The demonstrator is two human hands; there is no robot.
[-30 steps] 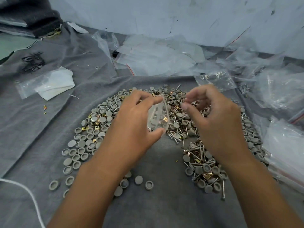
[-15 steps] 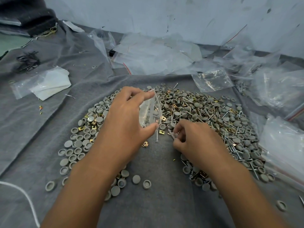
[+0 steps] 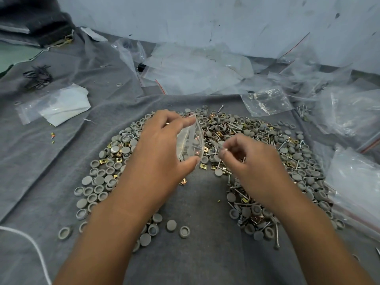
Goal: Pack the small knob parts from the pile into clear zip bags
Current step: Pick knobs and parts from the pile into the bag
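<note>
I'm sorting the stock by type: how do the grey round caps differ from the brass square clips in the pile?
The grey round caps are dull grey discs, some with the hollow side up; the brass square clips are shiny, gold-coloured and angular. The caps look larger than the clips. The caps far outnumber the clips, which lie scattered among them. Both lie loose on the grey cloth, mixed with screws.

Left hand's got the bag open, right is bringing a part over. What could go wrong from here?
1. The right hand pinches something small beside the zip bag; the bag's mouth looks narrow, so the part may miss and drop into the pile.
2. The left hand holds the bag only by its edges; it could slip or tip and spill its contents.
3. Screws and brass clips are mixed with the grey caps, so wrong pieces may be picked.
</note>
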